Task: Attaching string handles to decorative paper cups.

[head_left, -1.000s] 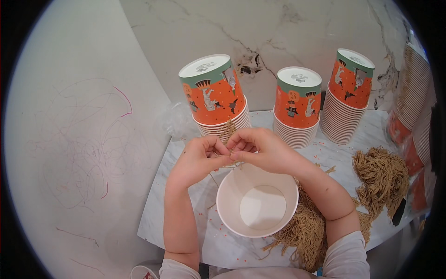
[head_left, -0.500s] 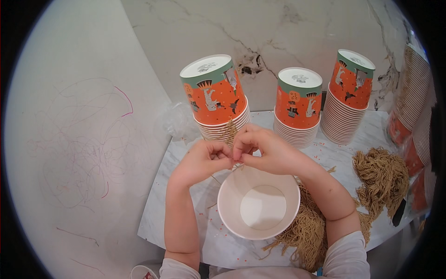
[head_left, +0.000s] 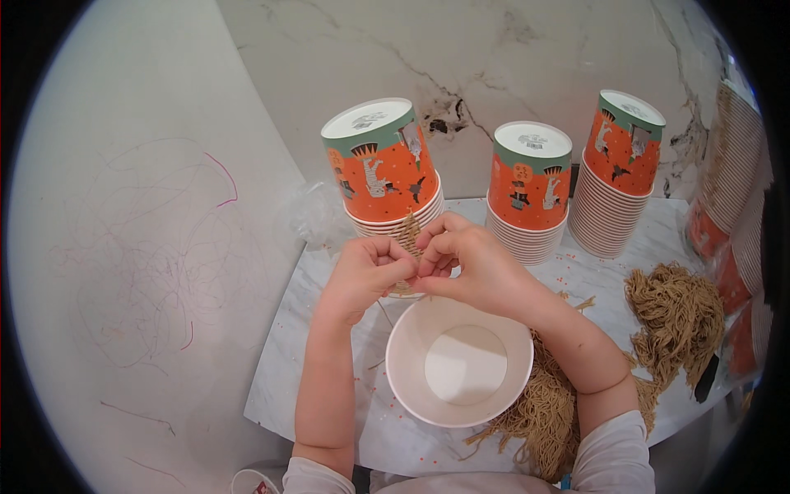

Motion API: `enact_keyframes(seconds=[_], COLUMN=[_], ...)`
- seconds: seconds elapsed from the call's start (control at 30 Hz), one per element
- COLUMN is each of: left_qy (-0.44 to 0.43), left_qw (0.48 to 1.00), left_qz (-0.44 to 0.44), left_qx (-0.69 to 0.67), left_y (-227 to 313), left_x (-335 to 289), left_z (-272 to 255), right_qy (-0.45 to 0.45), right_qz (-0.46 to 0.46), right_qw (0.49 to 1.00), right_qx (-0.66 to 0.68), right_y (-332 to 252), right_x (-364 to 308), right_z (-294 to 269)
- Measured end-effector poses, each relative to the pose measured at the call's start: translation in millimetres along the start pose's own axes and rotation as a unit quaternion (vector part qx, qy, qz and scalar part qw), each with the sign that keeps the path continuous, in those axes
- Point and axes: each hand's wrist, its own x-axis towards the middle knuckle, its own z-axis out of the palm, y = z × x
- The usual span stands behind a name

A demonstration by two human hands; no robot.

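Both my hands meet fingertip to fingertip just above the far rim of an open white paper bucket (head_left: 467, 366). My left hand (head_left: 358, 276) is closed in a pinch. A thin strand of cord (head_left: 383, 313) shows below it, to the left of the bucket. Thumb and fingers of my right hand (head_left: 473, 257) are pinched at the same spot; the piece between the fingertips is too small to see clearly. Tan yarn (head_left: 409, 226) shows behind my fingers, against a stack of orange buckets (head_left: 380, 177). The bucket's inside looks bare.
Two more upside-down orange bucket stacks (head_left: 527, 193) (head_left: 625, 156) stand by the marble wall. Loose tan cords (head_left: 539, 412) lie under my right forearm; another bundle (head_left: 675, 321) lies farther right. Bagged buckets (head_left: 728, 198) line the right edge. A scribbled white wall (head_left: 148, 247) borders the left.
My left hand has shifted slightly right and up, its wrist turning more upright. My right hand has lifted its fingers a little and moved slightly right. The bucket has barely moved.
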Motion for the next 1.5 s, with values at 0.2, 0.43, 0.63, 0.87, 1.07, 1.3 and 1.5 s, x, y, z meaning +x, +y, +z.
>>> enact_keyframes(seconds=[0.2, 0.43, 0.63, 0.87, 1.07, 1.3, 1.5], left_qy=[-0.024, -0.058, -0.056, -0.031, 0.05, 0.063, 0.069], left_qw=[1.0, 0.998, 0.998, 0.994, 0.971, 0.957, 0.957], left_qz=[-0.005, 0.001, -0.007, 0.067, 0.187, 0.224, 0.217], left_qx=[0.003, -0.023, -0.035, -0.078, -0.137, -0.175, -0.18], left_y=[5, 1, 7, 3, 5, 4, 9], left_x=[-3, 0, -2, -3, -5, -7, -11], left_z=[-1, 2, 4, 11, 32, 39, 43], right_qy=[0.014, 0.007, 0.01, 0.035, 0.074, 0.067, 0.026], right_qz=[-0.017, -0.011, -0.018, -0.037, -0.031, 0.013, 0.035], right_qw=[1.0, 1.0, 0.999, 0.992, 0.979, 0.953, 0.945], right_qx=[-0.007, 0.01, 0.03, 0.112, 0.188, 0.296, 0.323], right_y=[7, 6, 4, 10, -2, -8, -4], right_x=[1, 4, 3, 5, 4, 4, 4], right_z=[1, -1, -2, -3, -13, -20, -23])
